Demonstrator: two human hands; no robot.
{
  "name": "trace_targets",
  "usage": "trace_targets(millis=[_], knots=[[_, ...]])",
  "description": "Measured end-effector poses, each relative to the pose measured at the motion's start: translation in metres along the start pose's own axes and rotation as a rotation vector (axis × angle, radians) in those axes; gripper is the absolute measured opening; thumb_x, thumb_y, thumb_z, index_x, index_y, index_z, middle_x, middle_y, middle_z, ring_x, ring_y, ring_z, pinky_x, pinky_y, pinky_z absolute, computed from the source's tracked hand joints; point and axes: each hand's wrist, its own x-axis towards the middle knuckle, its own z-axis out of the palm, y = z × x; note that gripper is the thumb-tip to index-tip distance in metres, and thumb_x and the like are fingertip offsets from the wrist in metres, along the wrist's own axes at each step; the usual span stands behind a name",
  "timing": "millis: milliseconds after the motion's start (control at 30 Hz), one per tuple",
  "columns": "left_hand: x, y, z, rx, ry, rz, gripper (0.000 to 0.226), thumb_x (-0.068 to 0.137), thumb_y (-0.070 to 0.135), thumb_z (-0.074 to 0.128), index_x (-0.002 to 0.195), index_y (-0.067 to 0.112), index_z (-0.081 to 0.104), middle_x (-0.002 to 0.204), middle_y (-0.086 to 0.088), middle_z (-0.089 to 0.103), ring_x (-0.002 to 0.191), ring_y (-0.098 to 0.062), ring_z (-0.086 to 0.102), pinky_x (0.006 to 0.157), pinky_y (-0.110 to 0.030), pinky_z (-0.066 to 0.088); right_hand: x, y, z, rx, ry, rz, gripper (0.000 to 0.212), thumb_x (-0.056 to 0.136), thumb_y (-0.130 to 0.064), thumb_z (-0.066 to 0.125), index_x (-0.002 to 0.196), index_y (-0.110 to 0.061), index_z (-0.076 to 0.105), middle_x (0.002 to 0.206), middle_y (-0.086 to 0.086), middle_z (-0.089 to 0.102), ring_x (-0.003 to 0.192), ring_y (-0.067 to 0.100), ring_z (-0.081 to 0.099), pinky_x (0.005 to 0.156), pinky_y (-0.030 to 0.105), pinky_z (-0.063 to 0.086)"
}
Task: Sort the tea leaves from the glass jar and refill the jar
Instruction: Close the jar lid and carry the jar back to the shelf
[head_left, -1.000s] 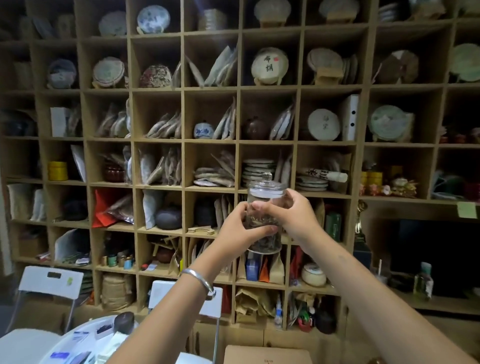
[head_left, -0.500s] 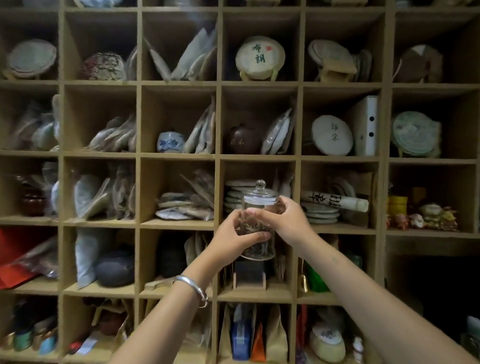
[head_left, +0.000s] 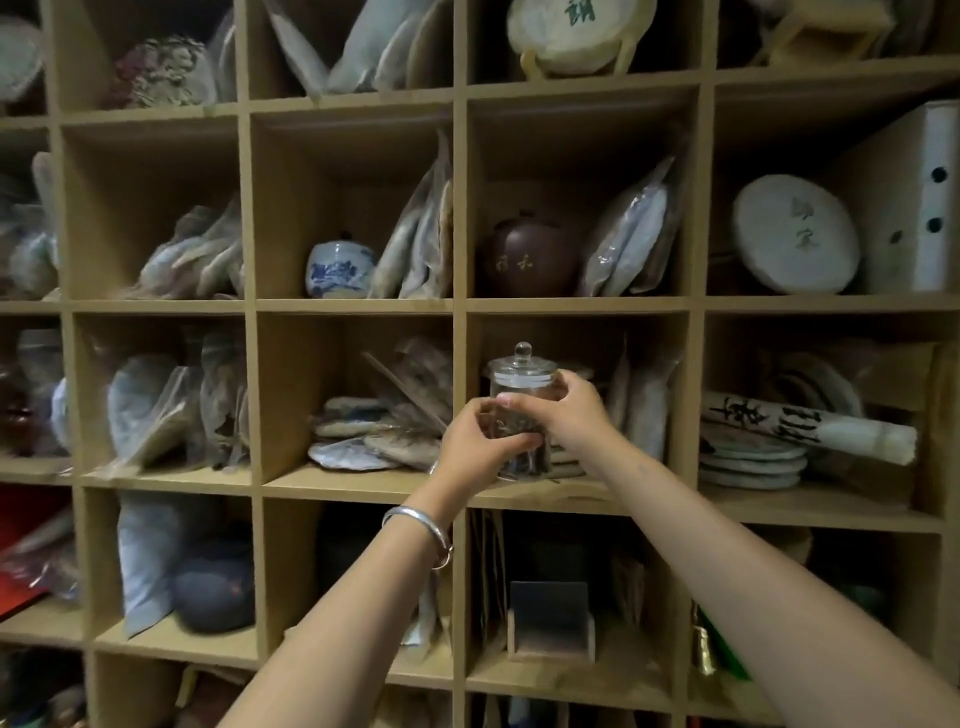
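A clear glass jar with a knobbed glass lid holds dark tea leaves in its lower part. Both hands hold it upright at the mouth of a shelf compartment. My left hand, with a silver bangle on its wrist, wraps the jar's left side and front. My right hand grips the right side just under the lid. The jar's base hangs just above the shelf board; whether it touches is hidden by the hands.
A wooden cubby shelf fills the view. Stacked tea cakes lie in the compartment to the left, a rolled scroll to the right. A brown clay pot and a blue-white jar stand one row up.
The view has closed in on the shelf. Both hands have carried the jar forward, from in front of the shelf to the mouth of the compartment.
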Motion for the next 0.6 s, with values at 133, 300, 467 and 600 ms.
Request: trace_targets(millis=[133, 300, 467, 600], knots=[[0.020, -0.030, -0.002, 0.082, 0.019, -0.030, 0.060, 0.070, 0.028, 0.088, 0.122, 0.023, 0.059, 0.109, 0.007, 0.067, 0.098, -0.005, 0.065, 0.078, -0.020, 0.055, 0.023, 0.031, 0.017, -0.015, -0.025, 0.031, 0.067, 0.062, -0.038, 0.086, 0.120, -0.021, 0.058, 0.112, -0.003, 0.067, 0.104, 0.015, 0.061, 0.086, 0.033, 0.054], [0.030, -0.054, 0.005, 0.230, 0.067, -0.050, 0.062, 0.070, 0.035, 0.087, 0.123, 0.022, 0.060, 0.109, 0.006, 0.069, 0.097, -0.007, 0.066, 0.083, -0.028, 0.058, 0.039, 0.060, 0.027, -0.015, -0.032, 0.082, 0.071, 0.061, -0.037, 0.087, 0.123, -0.019, 0.056, 0.115, 0.000, 0.066, 0.108, 0.019, 0.060, 0.091, 0.041, 0.053], [0.040, -0.063, 0.017, 0.379, 0.094, -0.048, 0.050, 0.073, 0.035, 0.084, 0.115, 0.020, 0.061, 0.092, 0.012, 0.064, 0.095, -0.010, 0.067, 0.068, -0.017, 0.050, 0.048, 0.080, 0.032, 0.007, 0.011, 0.103, 0.063, 0.061, -0.038, 0.087, 0.115, -0.021, 0.059, 0.108, -0.005, 0.068, 0.101, 0.013, 0.063, 0.078, 0.026, 0.052], [0.054, -0.068, 0.024, 0.468, -0.002, -0.134, 0.055, 0.083, 0.032, 0.076, 0.125, 0.009, 0.049, 0.110, -0.005, 0.063, 0.106, -0.023, 0.063, 0.070, -0.023, 0.049, 0.055, 0.094, 0.035, 0.026, 0.021, 0.117, 0.060, 0.060, -0.036, 0.088, 0.111, -0.019, 0.062, 0.105, -0.004, 0.069, 0.100, 0.014, 0.064, 0.083, 0.030, 0.053]])
